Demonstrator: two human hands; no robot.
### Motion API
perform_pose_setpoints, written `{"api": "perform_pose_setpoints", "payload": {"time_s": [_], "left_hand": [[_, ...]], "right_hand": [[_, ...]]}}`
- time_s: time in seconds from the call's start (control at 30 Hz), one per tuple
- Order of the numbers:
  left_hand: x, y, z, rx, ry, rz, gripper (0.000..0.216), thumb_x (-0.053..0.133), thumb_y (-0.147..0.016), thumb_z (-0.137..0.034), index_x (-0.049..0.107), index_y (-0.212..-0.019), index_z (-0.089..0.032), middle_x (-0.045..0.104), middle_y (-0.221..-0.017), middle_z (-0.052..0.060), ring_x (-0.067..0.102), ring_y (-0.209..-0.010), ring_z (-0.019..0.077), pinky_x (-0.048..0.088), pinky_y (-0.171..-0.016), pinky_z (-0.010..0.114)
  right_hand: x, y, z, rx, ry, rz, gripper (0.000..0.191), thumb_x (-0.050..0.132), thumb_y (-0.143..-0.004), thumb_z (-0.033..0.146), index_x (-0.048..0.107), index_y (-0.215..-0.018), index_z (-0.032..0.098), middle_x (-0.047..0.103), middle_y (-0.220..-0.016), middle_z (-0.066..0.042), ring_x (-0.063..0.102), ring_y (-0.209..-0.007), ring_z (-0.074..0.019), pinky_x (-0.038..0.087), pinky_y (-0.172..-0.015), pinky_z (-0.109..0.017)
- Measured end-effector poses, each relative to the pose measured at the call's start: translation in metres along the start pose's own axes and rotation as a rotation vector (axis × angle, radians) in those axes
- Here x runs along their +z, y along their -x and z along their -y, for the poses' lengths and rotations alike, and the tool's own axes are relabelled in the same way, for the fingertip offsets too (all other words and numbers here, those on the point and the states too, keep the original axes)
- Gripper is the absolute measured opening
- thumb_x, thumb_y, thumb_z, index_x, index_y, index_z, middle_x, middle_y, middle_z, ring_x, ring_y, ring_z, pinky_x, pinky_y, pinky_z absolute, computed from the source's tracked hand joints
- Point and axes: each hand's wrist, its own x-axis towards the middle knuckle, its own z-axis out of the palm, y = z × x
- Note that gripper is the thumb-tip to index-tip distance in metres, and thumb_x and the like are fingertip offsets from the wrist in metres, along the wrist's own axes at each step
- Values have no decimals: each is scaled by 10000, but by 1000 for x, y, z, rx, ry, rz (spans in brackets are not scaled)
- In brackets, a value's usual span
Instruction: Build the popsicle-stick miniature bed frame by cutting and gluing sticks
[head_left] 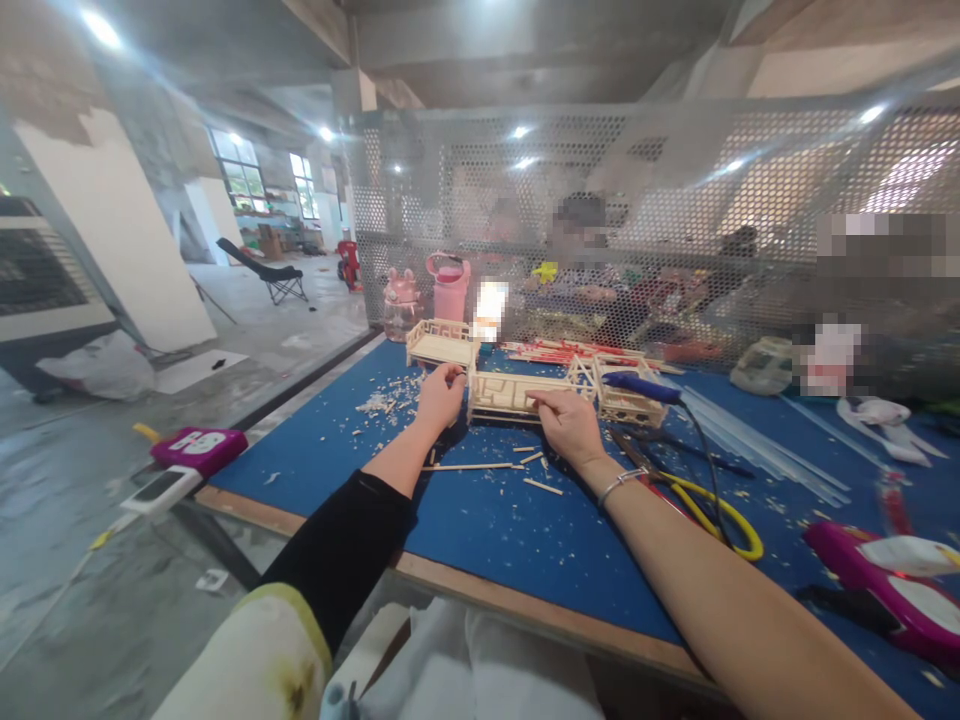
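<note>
A small wooden stick frame (pixel 504 393), like a model bed rail, stands on the blue table mat (pixel 480 520). My left hand (pixel 439 396) is closed at its left end, fingers curled against the frame. My right hand (pixel 570 424) pinches its front right edge, fingers together on the wood. Another stick model (pixel 442 345) sits just behind the left hand. A third stick piece (pixel 628 400) stands to the right of the frame. Loose sticks (pixel 480 466) and wood chips (pixel 386 402) lie around both hands.
Yellow-handled cutters (pixel 709 515) and a blue glue gun (pixel 641 386) with a black cord lie to the right. Clear glue sticks (pixel 757 450) fan out beyond them. Pink bottles (pixel 448 285) stand by a perforated metal screen (pixel 637 190); people sit behind it. A pink device (pixel 199 448) rests at the table's left corner.
</note>
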Motion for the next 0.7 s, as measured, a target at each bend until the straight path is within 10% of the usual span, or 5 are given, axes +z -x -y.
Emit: {"api": "perform_pose_setpoints", "payload": {"time_s": [0.7], "left_hand": [[2,-2,4,-33,11,-24,332,499,-775,-192,486,-1098,-118,571,-766,17,533,-668,138,415,-704,261]], "right_hand": [[-2,3,-2,-65,16,-10,356,421,-689,102,687,-901,206,693,-703,-28,594,-663,-178,479,-678,-306]]}}
